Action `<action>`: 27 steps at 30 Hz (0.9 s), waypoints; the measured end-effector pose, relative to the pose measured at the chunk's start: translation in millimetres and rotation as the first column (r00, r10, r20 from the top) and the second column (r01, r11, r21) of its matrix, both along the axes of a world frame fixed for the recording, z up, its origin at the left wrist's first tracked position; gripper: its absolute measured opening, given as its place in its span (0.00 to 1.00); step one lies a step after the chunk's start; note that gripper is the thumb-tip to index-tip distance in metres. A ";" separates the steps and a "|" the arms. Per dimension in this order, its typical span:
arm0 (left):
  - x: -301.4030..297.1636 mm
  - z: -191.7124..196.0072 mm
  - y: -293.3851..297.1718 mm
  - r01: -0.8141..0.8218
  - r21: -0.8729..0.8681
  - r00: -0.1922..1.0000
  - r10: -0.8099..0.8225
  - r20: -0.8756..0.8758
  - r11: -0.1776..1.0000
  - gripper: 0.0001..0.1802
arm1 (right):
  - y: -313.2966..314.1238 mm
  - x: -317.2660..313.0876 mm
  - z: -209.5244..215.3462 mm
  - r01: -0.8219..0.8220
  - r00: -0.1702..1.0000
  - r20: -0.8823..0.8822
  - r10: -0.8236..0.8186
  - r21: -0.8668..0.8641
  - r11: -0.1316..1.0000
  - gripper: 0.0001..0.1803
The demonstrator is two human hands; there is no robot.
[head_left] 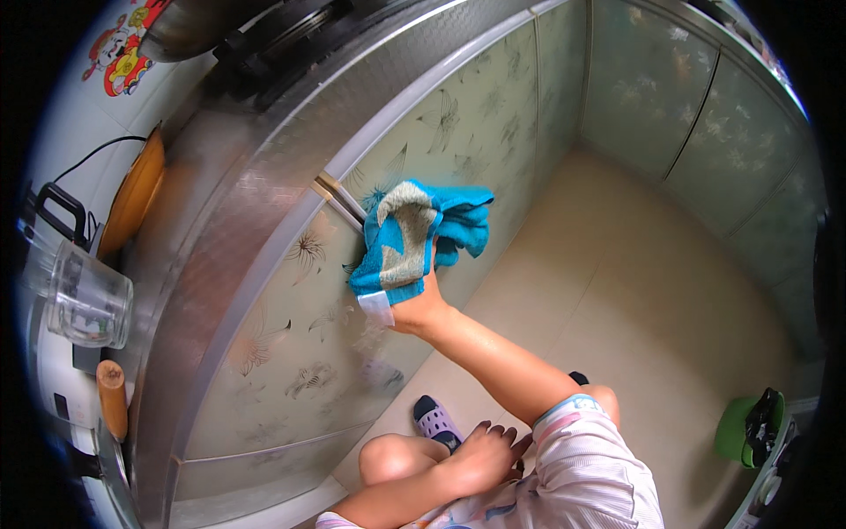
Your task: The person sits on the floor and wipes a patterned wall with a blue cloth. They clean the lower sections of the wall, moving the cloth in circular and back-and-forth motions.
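Observation:
My right arm stretches toward the cabinet door (308, 353), and my right hand (419, 309) holds a blue and beige towel (410, 238) against its upper edge, by the metal trim. Cloth covers most of those fingers, and a white tag hangs from the towel's lower corner. Lower down, my left hand (483, 458) lies near my bent knee (397, 454), its fingers extended and with nothing visible in it.
Above the door runs a metal countertop (211, 212) carrying a glass jar (91, 300), a wooden-handled tool (112, 399), an orange-brown board (137, 194) and a stove (282, 44). A green bin (736, 428) with a black bag stands on the tiled floor (608, 282) at right. More cabinets (652, 97) line the far side.

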State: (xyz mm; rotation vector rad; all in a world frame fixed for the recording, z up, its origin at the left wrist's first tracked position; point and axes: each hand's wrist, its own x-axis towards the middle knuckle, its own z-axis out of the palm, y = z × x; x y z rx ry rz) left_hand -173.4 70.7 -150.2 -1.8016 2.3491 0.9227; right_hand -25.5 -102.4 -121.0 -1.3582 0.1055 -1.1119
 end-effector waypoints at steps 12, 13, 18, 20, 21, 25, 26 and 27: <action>26.8 7.3 34.1 -0.157 0.047 0.982 0.161 -0.095 0.987 0.39 | -50.5 13.6 1.0 0.138 0.975 -0.150 -0.162 -0.162 0.977 0.14; 27.6 4.4 38.4 -0.161 0.040 0.983 0.164 -0.080 0.986 0.40 | -58.2 15.9 1.4 0.179 0.977 -0.089 -0.193 -0.146 0.973 0.12; 34.6 -4.2 53.0 -0.144 0.088 0.990 0.144 0.009 0.986 0.38 | -131.6 29.0 -63.5 0.470 0.766 -0.389 -0.512 -0.206 0.859 0.13; 35.1 0.3 51.7 -0.131 0.076 0.991 0.130 0.020 0.988 0.36 | -151.4 38.8 -99.6 0.621 0.702 -0.540 -0.465 0.143 0.771 0.33; 37.0 3.9 50.3 -0.123 0.066 0.992 0.121 0.029 0.990 0.36 | -144.0 43.5 -126.6 0.612 0.704 -0.584 -0.405 0.208 0.763 0.38; 27.8 16.0 27.2 -0.101 0.000 0.995 0.101 -0.011 0.995 0.32 | -111.0 31.5 -203.5 0.644 0.698 -0.584 -0.414 0.259 0.720 0.38; 47.8 15.2 40.6 -0.153 0.087 0.987 0.148 0.057 0.984 0.31 | -32.4 53.4 -170.9 0.570 0.757 -0.600 -0.258 0.414 0.710 0.46; 40.8 16.3 33.5 -0.136 0.099 0.991 0.133 0.029 0.986 0.29 | -29.2 42.4 -179.4 0.537 0.765 -0.623 -0.165 0.476 0.696 0.46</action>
